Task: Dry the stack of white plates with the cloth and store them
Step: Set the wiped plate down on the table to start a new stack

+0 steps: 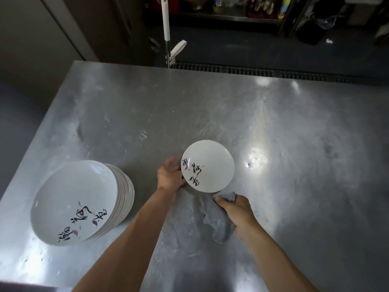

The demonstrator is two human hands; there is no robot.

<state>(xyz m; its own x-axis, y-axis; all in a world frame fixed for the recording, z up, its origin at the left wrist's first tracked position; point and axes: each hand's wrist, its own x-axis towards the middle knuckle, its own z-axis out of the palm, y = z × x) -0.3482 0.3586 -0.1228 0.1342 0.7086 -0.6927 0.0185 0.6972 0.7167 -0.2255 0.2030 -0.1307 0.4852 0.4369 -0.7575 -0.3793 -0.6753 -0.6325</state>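
A stack of white plates [84,203] with black brush lettering stands at the near left of the steel table [210,106]. My left hand [171,175] grips the left rim of a single white plate [210,163] with the same lettering, near the table's middle. Whether that plate rests on the table or is lifted off it, I cannot tell. My right hand [235,209] clutches a grey cloth [219,220] just below the plate. The cloth bunches under my fingers and trails toward me on the table.
A white-handled mop or squeegee pole [166,24] stands behind the table's far edge. A floor drain grate [252,70] runs along that edge. Dark shelves with bottles [263,7] are at the back. The table's left edge runs diagonally past the stack.
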